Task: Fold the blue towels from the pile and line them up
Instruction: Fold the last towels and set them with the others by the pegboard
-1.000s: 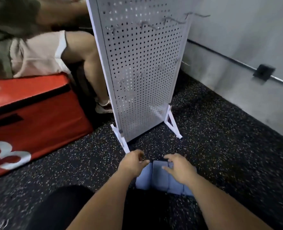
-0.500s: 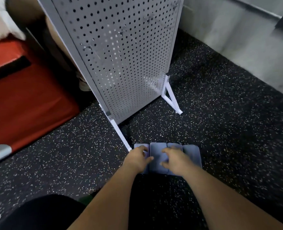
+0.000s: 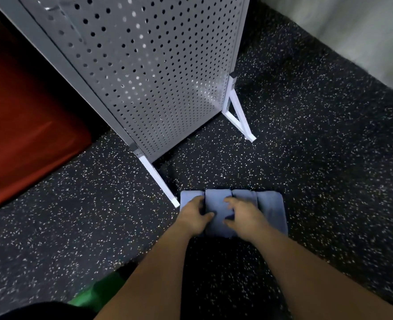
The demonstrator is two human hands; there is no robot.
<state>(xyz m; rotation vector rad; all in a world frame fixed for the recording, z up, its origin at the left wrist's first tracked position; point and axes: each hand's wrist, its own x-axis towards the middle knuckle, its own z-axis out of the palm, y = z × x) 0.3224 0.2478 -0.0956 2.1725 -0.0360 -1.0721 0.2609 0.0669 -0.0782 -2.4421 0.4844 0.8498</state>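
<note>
Forearms [image 3: 158,273] reached in from the near edge, and both hands lay on the row of blue towels [image 3: 271,211], straight ahead of the person on the speckled floor [image 3: 75,227]. The left hand [image 3: 194,215] sat with bent fingers at the seam between the leftmost towel [image 3: 188,197] and the second towel [image 3: 217,204], its thumb across the second one; whether it really pinched cloth, I cannot tell. The right hand [image 3: 242,215] lay with fingers spread, pressing where the second towel met the third towel [image 3: 244,195]. Four folded towels lay side by side and touching, each with its long axis running near to far, so the row ran left to right. The second towel was between the two hands, about equally near to both, so I judged that squaring it needed only a small sideways push. Just beyond the left end of the row stood the white foot [image 3: 158,179] of the pegboard stand [image 3: 156,77], with the red mat [image 3: 29,100] at far left.
</note>
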